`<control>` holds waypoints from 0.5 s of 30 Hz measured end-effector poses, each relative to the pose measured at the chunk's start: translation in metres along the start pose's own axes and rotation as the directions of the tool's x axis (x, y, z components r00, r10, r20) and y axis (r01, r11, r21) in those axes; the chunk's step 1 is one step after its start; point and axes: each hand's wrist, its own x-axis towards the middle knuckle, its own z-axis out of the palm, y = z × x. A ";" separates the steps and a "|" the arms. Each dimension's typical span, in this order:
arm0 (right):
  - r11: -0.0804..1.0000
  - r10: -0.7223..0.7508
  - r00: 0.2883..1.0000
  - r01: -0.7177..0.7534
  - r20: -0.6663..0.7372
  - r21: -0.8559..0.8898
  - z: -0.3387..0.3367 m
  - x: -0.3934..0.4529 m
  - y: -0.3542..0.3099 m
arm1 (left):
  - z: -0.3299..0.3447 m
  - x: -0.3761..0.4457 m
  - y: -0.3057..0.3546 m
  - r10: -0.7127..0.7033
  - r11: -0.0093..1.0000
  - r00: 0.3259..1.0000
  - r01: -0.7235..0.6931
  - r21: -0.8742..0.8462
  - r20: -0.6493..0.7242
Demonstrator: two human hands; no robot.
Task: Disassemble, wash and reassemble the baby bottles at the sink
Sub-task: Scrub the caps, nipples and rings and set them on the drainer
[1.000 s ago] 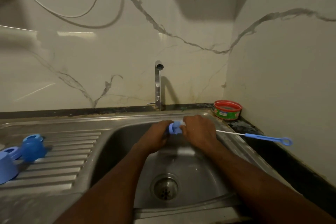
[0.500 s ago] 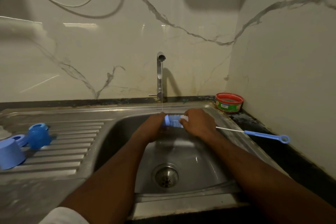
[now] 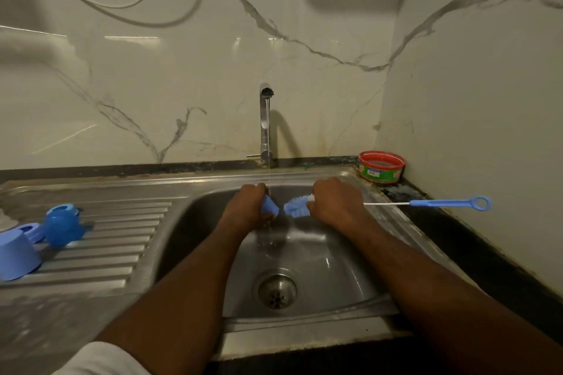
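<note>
Over the stainless steel sink basin [image 3: 320,253], under the thin stream from the chrome tap [image 3: 265,125], the left hand [image 3: 248,207] curls around a small light-blue plastic bottle part [image 3: 270,207] while the right hand [image 3: 335,204] grips the blue-bristled bottle brush [image 3: 297,207] just behind its head. The part looks light, stiff and slippery when wet, so a wrap around its side wall seems safest. Its open end faces right toward the bristles, just apart from them, and the brush's long axis runs roughly level, its ringed handle pointing right.

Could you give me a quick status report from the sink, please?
Left hand grips blue bottle part under running tap. Right hand grips bottle brush, bristles just outside it. Nothing in the way.
</note>
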 end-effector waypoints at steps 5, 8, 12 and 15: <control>1.000 0.015 1.000 -0.015 0.009 0.009 0.001 0.001 0.003 | -0.002 -0.002 -0.002 0.065 0.998 0.997 -0.065 0.006 -0.028; 1.000 0.028 1.000 -0.028 0.003 -0.003 0.000 0.000 0.002 | -0.003 0.000 -0.002 0.037 0.998 0.995 -0.041 -0.042 -0.093; 0.999 0.039 0.999 -0.039 0.007 0.006 -0.002 0.001 0.003 | -0.004 0.002 -0.003 0.014 0.996 0.998 -0.019 -0.085 -0.056; 0.999 0.040 0.999 -0.040 0.012 -0.010 -0.001 0.000 0.003 | -0.004 0.003 -0.001 0.048 0.998 0.996 -0.051 -0.030 -0.073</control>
